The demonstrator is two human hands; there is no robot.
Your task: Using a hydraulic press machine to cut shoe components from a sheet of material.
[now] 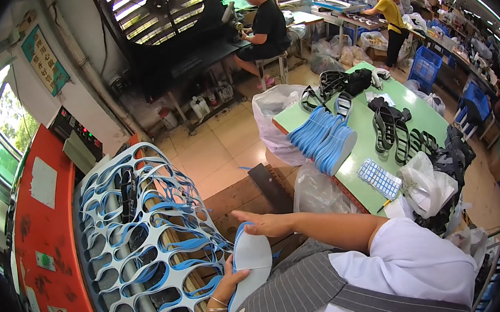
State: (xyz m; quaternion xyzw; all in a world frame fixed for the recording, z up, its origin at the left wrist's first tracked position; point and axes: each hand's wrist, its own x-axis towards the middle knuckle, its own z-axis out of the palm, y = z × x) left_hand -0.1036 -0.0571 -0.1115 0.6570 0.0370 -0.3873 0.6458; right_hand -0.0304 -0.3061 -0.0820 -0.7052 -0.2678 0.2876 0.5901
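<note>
In front of my apron I have a few pale grey shoe soles (254, 253) with blue edges, stacked and tilted upright. My left hand (233, 278) grips the stack low on its left side, thumb across the pale face. At the upper end, my right hand (264, 223) touches the soles with its fingers stretched out flat. Left of my hands lies a cut-out sheet (144, 252) of the same pale and blue material, full of sole-shaped holes, draped over a machine's bed and rollers.
The red machine housing (57, 237) stands at the left. On the green table (356, 184) at the right are stacked blue soles (321, 139), black sandal straps (384, 126) and a plastic bag (426, 183). Two people (267, 26) work farther back. A blue crate (427, 68) stands beyond the table.
</note>
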